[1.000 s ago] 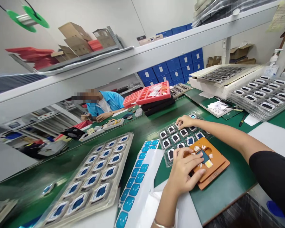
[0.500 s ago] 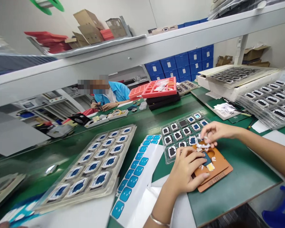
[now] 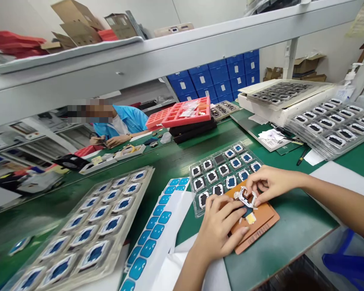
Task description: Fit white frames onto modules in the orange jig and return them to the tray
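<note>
A small white frame is pinched in my right hand, tilted just above an orange block. My left hand rests over the block's left side with fingers stretched out, the fingertips on a dark blue flat piece lying there. A yellowish tab and small white scraps show beside that piece. Behind the block is a clear tray of white frames, some with dark and some with blue centres. My hands cover part of the tray and the block.
Left of my hands lie a sheet of blue stickers and a larger tray of blue-centred frames. Stacked clear trays and a pen are at right. Red foam trays stand farther back, near a co-worker in a blue top.
The view has swung right, shifting everything leftward. My right hand has brought the white frame lower and closer to the blue piece. My left hand stays on the orange block.
</note>
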Motion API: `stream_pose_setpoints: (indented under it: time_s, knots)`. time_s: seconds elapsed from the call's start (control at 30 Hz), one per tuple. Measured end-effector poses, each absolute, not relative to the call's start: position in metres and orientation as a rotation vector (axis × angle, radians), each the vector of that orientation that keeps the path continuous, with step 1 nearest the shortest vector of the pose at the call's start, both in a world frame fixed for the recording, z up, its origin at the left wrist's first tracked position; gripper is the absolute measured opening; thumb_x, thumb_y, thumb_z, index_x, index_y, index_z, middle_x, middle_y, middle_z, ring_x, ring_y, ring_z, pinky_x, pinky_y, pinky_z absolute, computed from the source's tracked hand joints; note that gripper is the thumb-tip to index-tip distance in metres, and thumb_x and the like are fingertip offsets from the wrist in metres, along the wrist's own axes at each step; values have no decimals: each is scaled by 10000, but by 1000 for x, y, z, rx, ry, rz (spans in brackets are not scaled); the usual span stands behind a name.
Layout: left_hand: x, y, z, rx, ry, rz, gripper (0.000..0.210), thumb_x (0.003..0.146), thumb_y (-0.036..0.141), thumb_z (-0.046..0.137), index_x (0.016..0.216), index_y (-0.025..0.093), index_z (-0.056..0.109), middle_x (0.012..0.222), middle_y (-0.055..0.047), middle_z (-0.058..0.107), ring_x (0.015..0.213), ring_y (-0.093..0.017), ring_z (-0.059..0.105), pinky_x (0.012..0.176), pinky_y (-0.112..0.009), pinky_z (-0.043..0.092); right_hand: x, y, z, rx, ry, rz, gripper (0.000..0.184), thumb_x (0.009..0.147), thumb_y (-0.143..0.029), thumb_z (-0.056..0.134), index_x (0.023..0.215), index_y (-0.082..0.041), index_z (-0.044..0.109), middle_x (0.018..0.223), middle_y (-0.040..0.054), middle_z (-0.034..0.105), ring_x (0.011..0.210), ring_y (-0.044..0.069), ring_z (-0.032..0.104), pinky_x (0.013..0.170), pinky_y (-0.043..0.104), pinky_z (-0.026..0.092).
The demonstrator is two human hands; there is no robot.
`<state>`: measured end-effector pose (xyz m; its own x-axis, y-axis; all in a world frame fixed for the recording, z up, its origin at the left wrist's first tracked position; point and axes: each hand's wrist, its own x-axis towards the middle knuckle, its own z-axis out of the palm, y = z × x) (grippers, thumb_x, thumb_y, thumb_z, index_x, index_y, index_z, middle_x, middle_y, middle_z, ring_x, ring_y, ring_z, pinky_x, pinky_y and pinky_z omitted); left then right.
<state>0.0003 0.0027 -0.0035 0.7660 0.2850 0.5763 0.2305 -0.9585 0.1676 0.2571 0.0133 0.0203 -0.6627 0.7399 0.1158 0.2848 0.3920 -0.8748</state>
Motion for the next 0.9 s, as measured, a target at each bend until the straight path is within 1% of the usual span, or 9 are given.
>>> stream_pose_setpoints:
  time_s: [0.13, 0.33, 0.47, 0.57, 0.63, 0.7, 0.77, 0.83, 0.9]
  knots:
    - [0, 3, -3, 2908, 419, 935, 245, 978, 310, 485, 1102, 172, 644, 1089, -60, 715, 1002, -237, 499, 902, -413, 333, 256, 14, 16, -835, -2110, 1195, 371, 775, -453, 770, 933, -133, 670, 716, 5, 655, 557, 79, 516, 514, 185, 390]
    - [-2, 4, -1, 2982, 396, 875, 262, 985, 305, 457, 1121, 164, 631, 1094, -81, 715, 995, -242, 508, 870, -416, 360, 254, 18, 6, -751, -2123, 1071, 299, 801, -407, 736, 869, -127, 660, 612, -35, 559, 514, 67, 463, 492, 177, 365]
    - [-4, 5, -2, 2970, 357, 854, 371, 968, 455, 476, 1132, 159, 627, 1097, -107, 705, 1000, -259, 508, 859, -434, 380, 255, 20, 1, -653, -2231, 1004, 381, 800, -499, 752, 775, -133, 650, 584, -51, 496, 512, 61, 446, 498, 177, 346]
    - [-6, 5, -1, 2945, 341, 819, 429, 938, 520, 497, 1147, 168, 626, 1095, -119, 702, 1007, -272, 514, 862, -453, 396, 257, 22, 3, -591, -2285, 973, 404, 816, -532, 738, 755, -138, 670, 659, -33, 490, 561, 64, 439, 505, 178, 336]
    - [-6, 4, 0, 2931, 346, 798, 425, 929, 516, 508, 1143, 171, 632, 1098, -121, 701, 1009, -273, 519, 865, -457, 402, 259, 22, 6, -596, -2288, 927, 383, 819, -527, 741, 822, -146, 698, 767, -12, 501, 592, 65, 435, 522, 183, 361]
    - [-5, 3, 1, 2918, 357, 811, 409, 933, 503, 506, 1131, 172, 640, 1092, -115, 705, 1006, -271, 526, 859, -451, 409, 262, 21, 11, -628, -2267, 891, 387, 814, -509, 754, 957, -155, 699, 904, 21, 524, 651, 77, 473, 577, 199, 427]
    - [-3, 2, 1, 2908, 382, 872, 345, 936, 451, 524, 1105, 177, 649, 1065, -98, 718, 990, -260, 537, 848, -437, 419, 264, 21, 14, -652, -2271, 870, 411, 813, -490, 761, 1040, -158, 674, 1048, 64, 549, 767, 109, 537, 686, 239, 495]
    - [-1, 1, 0, 2902, 431, 984, 216, 924, 337, 574, 1054, 187, 660, 1022, -72, 733, 955, -238, 548, 824, -411, 430, 267, 20, 17, -655, -2310, 839, 372, 831, -473, 747, 1012, -158, 671, 1112, 86, 578, 875, 145, 578, 784, 279, 515]
    - [1, 1, -3, 2898, 477, 1124, 111, 891, 199, 610, 988, 192, 664, 973, -48, 742, 914, -215, 550, 795, -382, 441, 268, 20, 18, -642, -2351, 802, 316, 863, -451, 717, 973, -157, 675, 1079, 84, 623, 908, 163, 600, 816, 293, 512]
